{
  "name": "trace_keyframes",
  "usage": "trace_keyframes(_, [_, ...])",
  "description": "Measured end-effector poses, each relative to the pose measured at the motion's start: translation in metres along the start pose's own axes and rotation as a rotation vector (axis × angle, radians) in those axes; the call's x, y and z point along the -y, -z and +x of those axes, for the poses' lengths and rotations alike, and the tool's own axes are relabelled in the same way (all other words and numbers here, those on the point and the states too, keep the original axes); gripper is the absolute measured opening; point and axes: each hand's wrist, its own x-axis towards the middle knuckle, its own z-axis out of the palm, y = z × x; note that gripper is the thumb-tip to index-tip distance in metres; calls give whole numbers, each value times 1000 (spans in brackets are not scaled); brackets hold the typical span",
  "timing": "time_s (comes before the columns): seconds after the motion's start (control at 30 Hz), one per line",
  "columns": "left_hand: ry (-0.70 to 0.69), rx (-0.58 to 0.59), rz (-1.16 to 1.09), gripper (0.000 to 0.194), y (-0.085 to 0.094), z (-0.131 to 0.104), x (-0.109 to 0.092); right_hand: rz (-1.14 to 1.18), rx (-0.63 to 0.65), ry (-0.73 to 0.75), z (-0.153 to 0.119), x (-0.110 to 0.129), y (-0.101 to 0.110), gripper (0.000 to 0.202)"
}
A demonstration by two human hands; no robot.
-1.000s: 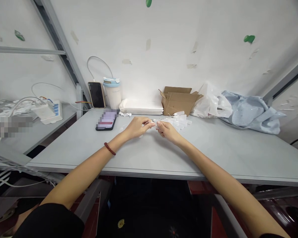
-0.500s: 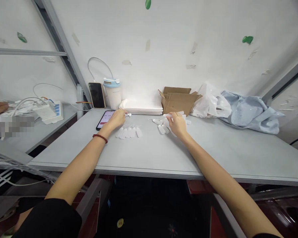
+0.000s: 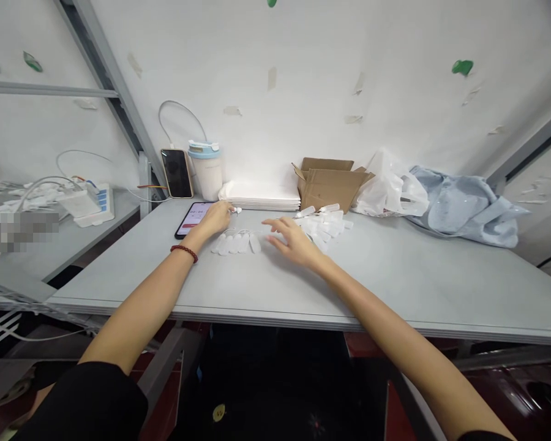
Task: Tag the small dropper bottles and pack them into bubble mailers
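My left hand (image 3: 217,219), a red bead bracelet on its wrist, rests beside a phone showing a timer (image 3: 191,219). Its fingers are curled together at small white pieces (image 3: 237,210); what they pinch is too small to make out. My right hand (image 3: 291,240) is over the table with fingers apart and nothing in them. Between the hands and slightly nearer me lies a row of white tag-like strips (image 3: 236,244) with thin loops at their upper ends. Behind my right hand spreads a pile of similar white strips (image 3: 333,226), partly hidden by it.
Along the wall stand a second phone (image 3: 177,174) on a cable, a lidded cup (image 3: 206,171), a stack of white sheets (image 3: 261,197), an open cardboard box (image 3: 326,187), a white plastic bag (image 3: 390,187) and a light blue cloth bundle (image 3: 463,205). A power strip (image 3: 98,208) sits on the left table.
My right hand has come away from the white strip pile and moved left, its fingers now spread. My left hand stays at the small white pieces. The co-worker's hand at far left is no longer visible.
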Motion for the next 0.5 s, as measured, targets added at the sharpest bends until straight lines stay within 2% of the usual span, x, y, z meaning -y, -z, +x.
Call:
trace_keyframes(0.1, [1, 28, 2, 38, -2, 0, 1, -73, 176, 7, 2, 11, -13, 36])
trace_keyframes(0.17, [-2, 32, -5, 37, -3, 1, 1, -93, 238, 6, 1, 14, -19, 38])
trace_keyframes(0.33, [12, -17, -1, 37, -2, 1, 2, -108, 262, -13, -1, 12, -22, 39])
trace_keyframes(0.5, [23, 11, -22, 37, 0, 0, 1, -136, 255, -18, -2, 10, -20, 33])
